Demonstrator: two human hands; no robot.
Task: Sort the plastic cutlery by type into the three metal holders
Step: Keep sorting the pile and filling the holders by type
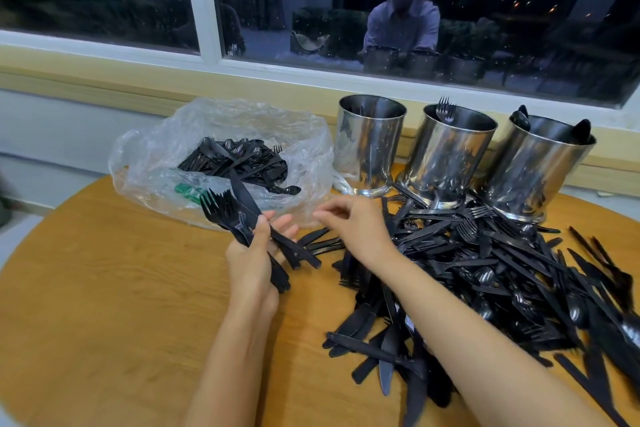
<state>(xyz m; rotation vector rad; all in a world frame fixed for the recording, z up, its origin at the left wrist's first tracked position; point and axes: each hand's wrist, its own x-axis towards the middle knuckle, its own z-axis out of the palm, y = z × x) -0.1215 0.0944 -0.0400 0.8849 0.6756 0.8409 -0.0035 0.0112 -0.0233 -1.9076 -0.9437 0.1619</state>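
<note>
My left hand [254,255] grips a bundle of black plastic forks and knives [239,215], tines pointing up and to the left. My right hand [356,224] hovers just right of it with fingers loosely curled, holding nothing. A big heap of black cutlery [485,274] covers the right half of the wooden table. Three metal holders stand at the back: the left holder [369,144], the middle holder [446,152] with a fork sticking out, and the right holder [536,168] with spoons in it.
A crumpled clear plastic bag [221,135] with more black cutlery lies behind my left hand. The round wooden table [114,305] ends at left and front. A window sill and dark window run behind the holders.
</note>
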